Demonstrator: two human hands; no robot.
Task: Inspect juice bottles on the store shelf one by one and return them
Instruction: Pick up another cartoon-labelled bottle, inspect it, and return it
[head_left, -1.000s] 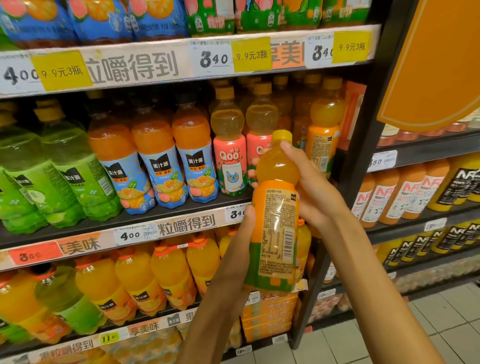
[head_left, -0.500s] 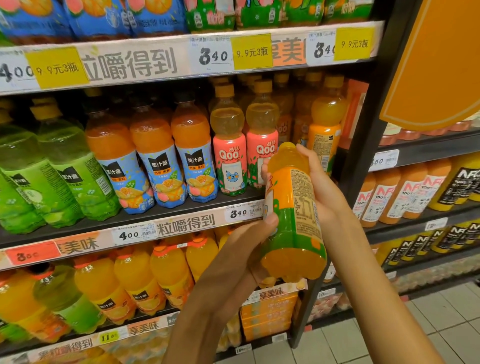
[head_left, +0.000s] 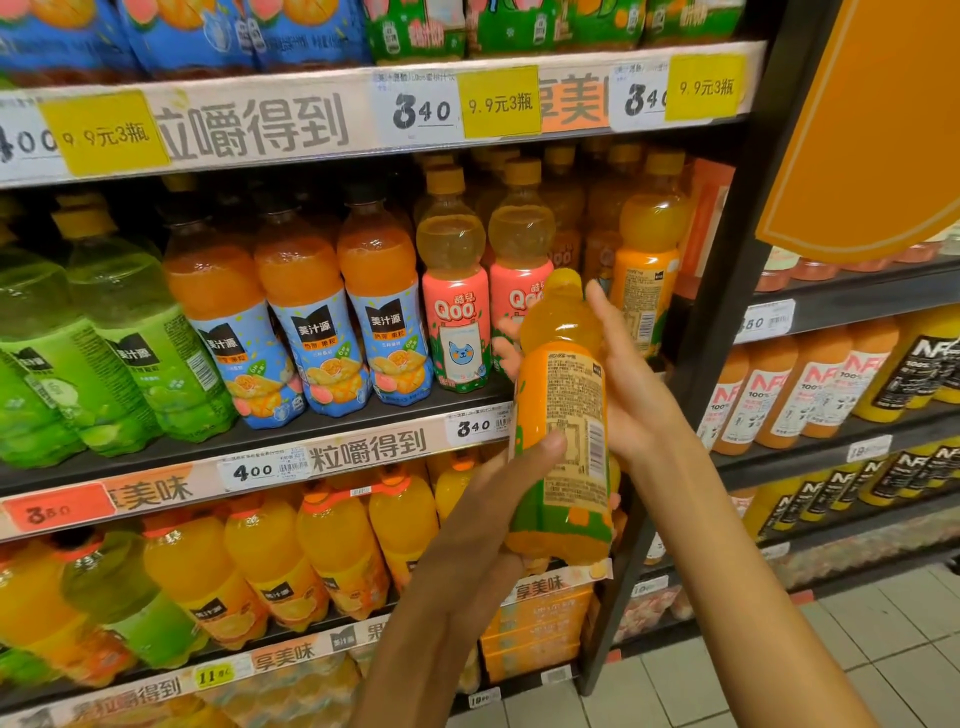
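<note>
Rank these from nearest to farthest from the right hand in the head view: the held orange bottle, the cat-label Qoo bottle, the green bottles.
1. Orange bottle: in the right hand.
2. Qoo bottle: middle shelf, just left.
3. Green bottles: same shelf, far left.

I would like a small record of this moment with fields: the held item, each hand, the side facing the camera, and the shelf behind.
held item: orange plastic juice bottle with yellow cap, slightly tilted, in front of the shelf
left hand: grips the lower part, thumb on the label
right hand: holds the upper part from behind
facing camera: printed text and barcode
behind: two pink Qoo bottles on the middle shelf
</note>
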